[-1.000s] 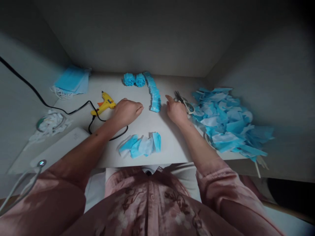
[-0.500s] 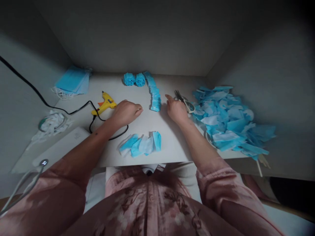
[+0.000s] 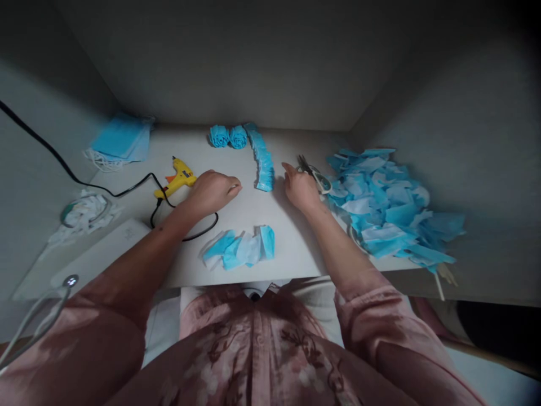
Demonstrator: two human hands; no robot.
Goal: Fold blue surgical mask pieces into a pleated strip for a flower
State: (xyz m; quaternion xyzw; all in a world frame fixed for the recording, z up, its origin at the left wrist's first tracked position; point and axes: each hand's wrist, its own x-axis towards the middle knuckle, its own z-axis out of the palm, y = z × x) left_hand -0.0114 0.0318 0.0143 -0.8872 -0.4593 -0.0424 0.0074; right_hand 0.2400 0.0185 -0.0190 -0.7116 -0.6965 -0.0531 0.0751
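Observation:
My left hand [image 3: 213, 190] rests on the white table [image 3: 291, 242], fingers curled loosely inward, just right of a yellow glue gun [image 3: 177, 177]. My right hand [image 3: 301, 189] lies on the table with a finger stretched forward, touching the handles of the scissors [image 3: 313, 172]. Between the hands runs a pleated blue strip [image 3: 262, 158] that leads back to two rolled blue rosettes [image 3: 228, 137]. A few cut blue and white pieces [image 3: 239, 248] lie near the front edge.
A large heap of blue and white scraps [image 3: 384, 203] covers the right side. Blue face masks [image 3: 120, 141] are stacked at the back left. The gun's black cord [image 3: 127, 189] loops across the table. White ear loops [image 3: 84, 211] sit at the left.
Both hands have stayed nearly where they were; the view shifted slightly to the left.

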